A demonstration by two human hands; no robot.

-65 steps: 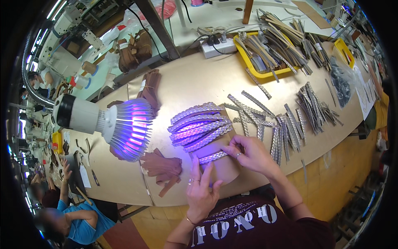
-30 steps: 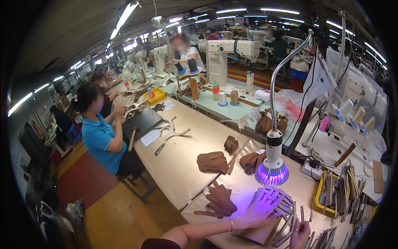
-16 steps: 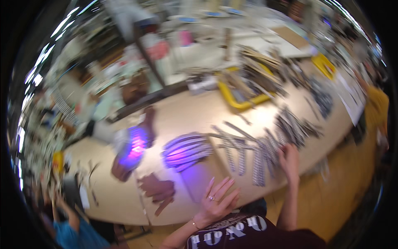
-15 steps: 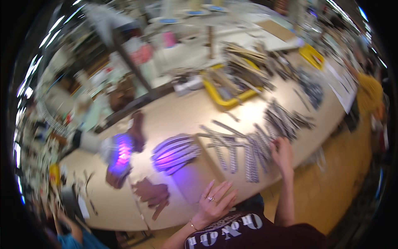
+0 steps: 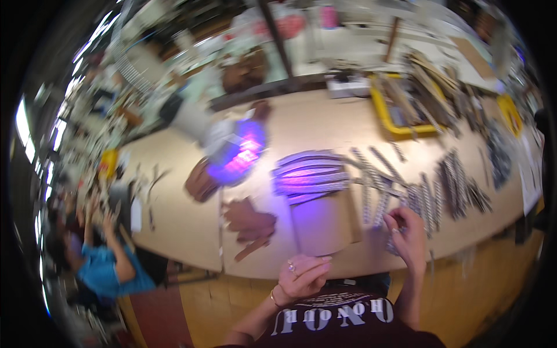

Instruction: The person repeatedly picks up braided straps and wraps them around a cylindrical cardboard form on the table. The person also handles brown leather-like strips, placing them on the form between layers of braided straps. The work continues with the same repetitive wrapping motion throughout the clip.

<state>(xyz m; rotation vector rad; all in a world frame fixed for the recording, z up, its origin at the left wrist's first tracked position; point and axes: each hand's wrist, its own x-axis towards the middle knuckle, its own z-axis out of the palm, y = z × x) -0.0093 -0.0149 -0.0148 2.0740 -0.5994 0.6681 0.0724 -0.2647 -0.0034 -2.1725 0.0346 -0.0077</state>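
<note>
My left hand (image 5: 304, 277) is at the near table edge, below a brown cardboard panel (image 5: 325, 223). Its fingers are stretched out, and I see nothing in them. To its right, my right hand (image 5: 409, 235) is closed in a pinch on a short grey patterned strip (image 5: 391, 246), which hangs partly hidden below the fingers. Similar loose strips (image 5: 429, 203) lie spread beyond and beside that hand. Along the panel's far end, several grey strips (image 5: 310, 174) lie side by side under purple light.
A lamp (image 5: 232, 148) with a purple glow stands left of the panel. Brown pieces (image 5: 249, 223) lie nearby. A yellow tray (image 5: 400, 132) of strips stands at the far right, beside a white box (image 5: 348, 87). At far left, a person in blue (image 5: 110, 267) sits working.
The view has swung right-to-left, shifting the table rightward in it. My right hand has drawn back from the loose strips with one pinched; my left hand's fingers have come together.
</note>
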